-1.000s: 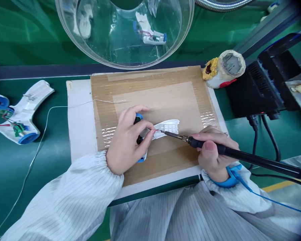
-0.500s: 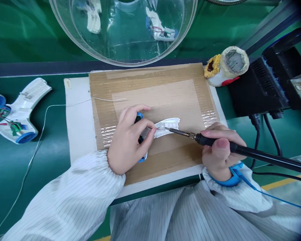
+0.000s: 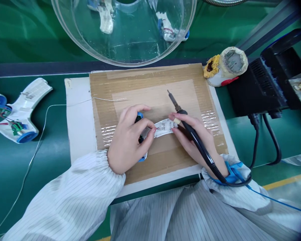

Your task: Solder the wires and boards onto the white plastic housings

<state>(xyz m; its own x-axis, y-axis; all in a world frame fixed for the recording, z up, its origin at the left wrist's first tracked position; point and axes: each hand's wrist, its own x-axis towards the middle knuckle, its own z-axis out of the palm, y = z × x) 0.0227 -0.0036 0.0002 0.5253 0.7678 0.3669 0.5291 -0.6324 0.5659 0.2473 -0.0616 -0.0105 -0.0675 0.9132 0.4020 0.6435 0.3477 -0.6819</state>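
1. I see a white plastic handle shell (image 3: 165, 127) lying on the cardboard mat (image 3: 153, 85), thin wires (image 3: 158, 128) at its middle.
2. The left hand (image 3: 127, 140) grips its blue end, fingers closed.
3. The right hand (image 3: 193, 142) pinches the soldering iron (image 3: 177, 105), tip held clear, fingertips (image 3: 174, 121) on the shell.
4. Soldering looks the step in hand; I judge the joint needs checking.

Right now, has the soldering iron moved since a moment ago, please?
Yes, the soldering iron swung; its tip now points up the cardboard pad, toward the far edge.
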